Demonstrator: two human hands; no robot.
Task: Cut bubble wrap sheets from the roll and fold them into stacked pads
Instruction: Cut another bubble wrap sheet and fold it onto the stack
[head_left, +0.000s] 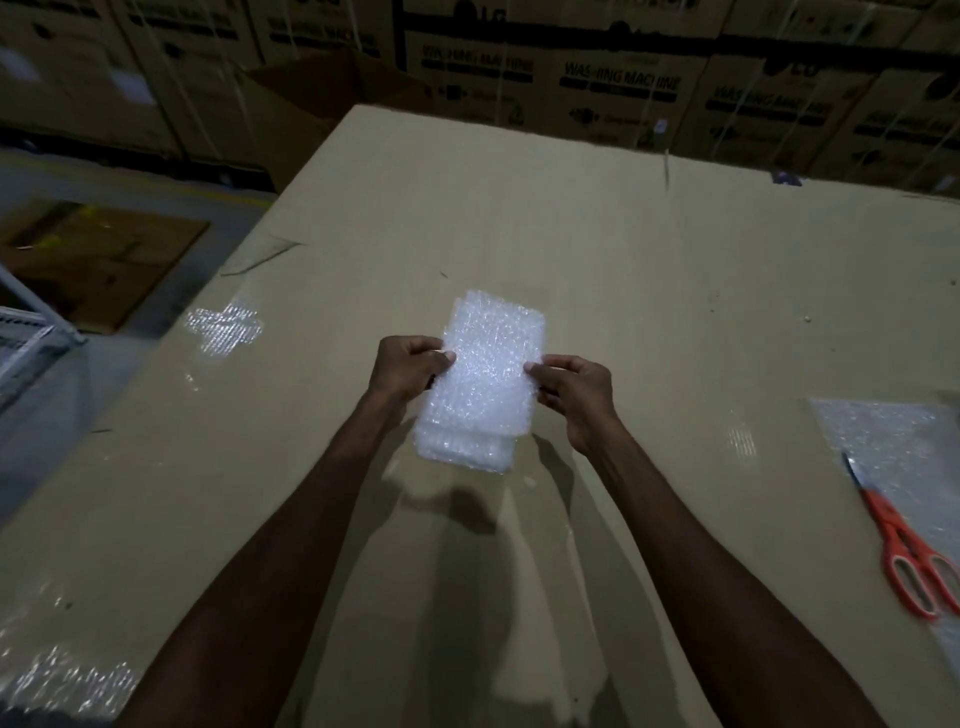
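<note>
Left hand (410, 366) and right hand (571, 387) pinch the folded clear bubble-wrap pad (480, 382) by its side edges. Springy layers, so loosening either pinch likely lets it unfold or slip onto the tan cardboard table (519, 218).

I see stacked cardboard washing machine boxes (618, 88) along twelve o'clock, an open carton (332, 98) at eleven, a flat cardboard sheet (98, 260) on the floor at nine, the tan tabletop (519, 208) spreading across my view
</note>
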